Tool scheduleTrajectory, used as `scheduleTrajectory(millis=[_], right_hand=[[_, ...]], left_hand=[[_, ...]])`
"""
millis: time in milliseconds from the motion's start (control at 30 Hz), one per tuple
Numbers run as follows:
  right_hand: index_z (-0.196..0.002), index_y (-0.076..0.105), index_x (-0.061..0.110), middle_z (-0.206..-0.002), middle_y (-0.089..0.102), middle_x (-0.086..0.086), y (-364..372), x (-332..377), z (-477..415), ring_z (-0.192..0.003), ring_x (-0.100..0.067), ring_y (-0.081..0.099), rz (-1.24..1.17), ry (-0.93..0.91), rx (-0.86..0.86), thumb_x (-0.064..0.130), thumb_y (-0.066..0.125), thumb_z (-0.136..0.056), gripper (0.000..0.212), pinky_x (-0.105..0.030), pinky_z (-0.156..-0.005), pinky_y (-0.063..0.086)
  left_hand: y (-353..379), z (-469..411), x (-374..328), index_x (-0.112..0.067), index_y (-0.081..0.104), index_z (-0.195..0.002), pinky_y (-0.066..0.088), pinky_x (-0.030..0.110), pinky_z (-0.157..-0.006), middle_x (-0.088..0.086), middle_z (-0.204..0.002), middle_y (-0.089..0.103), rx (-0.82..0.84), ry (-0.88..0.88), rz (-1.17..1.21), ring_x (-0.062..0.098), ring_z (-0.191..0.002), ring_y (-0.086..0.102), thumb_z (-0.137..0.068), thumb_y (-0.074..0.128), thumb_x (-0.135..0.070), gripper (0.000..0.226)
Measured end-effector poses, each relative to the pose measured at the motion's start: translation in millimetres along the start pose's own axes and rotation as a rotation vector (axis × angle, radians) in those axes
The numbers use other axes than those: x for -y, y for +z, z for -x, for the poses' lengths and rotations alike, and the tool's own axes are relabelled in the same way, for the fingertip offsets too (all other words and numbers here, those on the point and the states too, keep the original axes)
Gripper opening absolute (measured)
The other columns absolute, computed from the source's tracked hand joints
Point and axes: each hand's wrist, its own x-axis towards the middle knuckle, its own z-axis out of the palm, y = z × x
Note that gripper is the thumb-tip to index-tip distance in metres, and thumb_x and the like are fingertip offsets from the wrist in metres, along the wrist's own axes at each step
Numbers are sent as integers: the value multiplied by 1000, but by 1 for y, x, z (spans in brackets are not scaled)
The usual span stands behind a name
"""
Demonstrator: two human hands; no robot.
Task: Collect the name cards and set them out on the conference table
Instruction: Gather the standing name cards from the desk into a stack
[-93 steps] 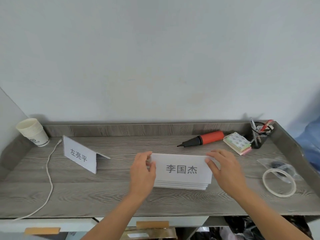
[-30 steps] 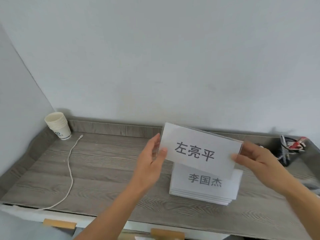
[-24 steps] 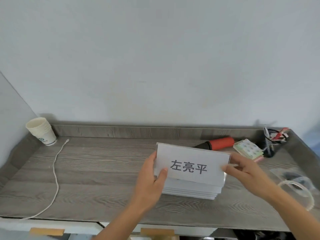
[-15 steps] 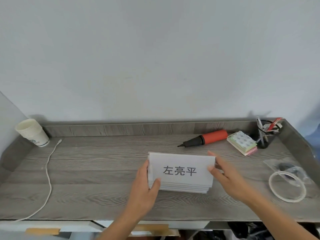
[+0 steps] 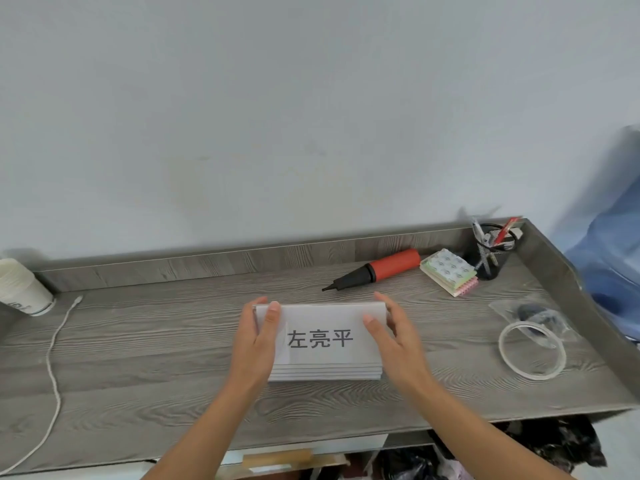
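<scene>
The worktop point(image 5: 138, 358) is grey with a streaked wood grain; the name cards point(image 5: 325, 355) are white, the top one printed with dark grey characters; the wall point(image 5: 311, 116) is a plain pale blue-grey. The pump point(image 5: 391, 263) is red with a black nozzle; the paper cups point(image 5: 20, 289) are cream-white with a teal mark; the cable point(image 5: 52, 375) is white. The pad stack point(image 5: 448, 271) is pale green on top with a repeating print, and pink at its edge; the pen holder point(image 5: 498, 261) is black; the tape roll point(image 5: 531, 351) is translucent white.

your left hand point(image 5: 254, 344) and right hand point(image 5: 398, 344) are bare, and so are the left forearm point(image 5: 214, 420) and right forearm point(image 5: 467, 420) down to the view's bottom edge. the thumbnails point(image 5: 274, 305) that show are short and plain.
</scene>
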Motion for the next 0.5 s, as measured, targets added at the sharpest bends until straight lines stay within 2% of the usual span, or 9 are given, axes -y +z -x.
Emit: scheduleTrajectory(millis=[133,267,367,433,500], right_hand=[[-126,51,40,-126,59,2,4,2,-3,-116,-17,56,-56,49,-63,63,56,-76,56,-45,-100,48],[-129,51,28,-118,61,0,14,8,-3,-106,-15,60,-108,93,-111,46,55,-91,43,-31,-87,51],[-113,59,25,-98,66,4,25,14,1,-91,-13,63,-125,105,-201,40,54,-94,25,-28,-76,50],[-98,63,29,-87,69,5,33,18,4,-83,-15,64,-146,103,-272,41,57,-92,15,-36,-75,55],[-92,64,30,-85,71,2,41,22,8,-82,-19,68,-160,110,-314,42,58,-90,14,-45,-78,57]], left_hand=[[-2,-5,8,-21,55,-111,48,33,-76,-1,-102,62,30,0,9,19,-93,60,-93,46,-47,32],[-7,-13,11,-29,55,-97,49,43,-87,-3,-100,64,90,26,-14,19,-95,60,-93,42,-51,26],[-10,-22,11,-28,56,-97,49,44,-89,-3,-100,63,143,52,18,19,-96,60,-93,44,-49,25],[-12,-29,10,-26,56,-100,48,45,-91,-2,-103,61,144,69,29,20,-99,59,-93,46,-48,25],[-14,-34,11,-27,56,-99,47,46,-92,1,-105,59,125,79,51,22,-101,57,-94,47,-46,22]])
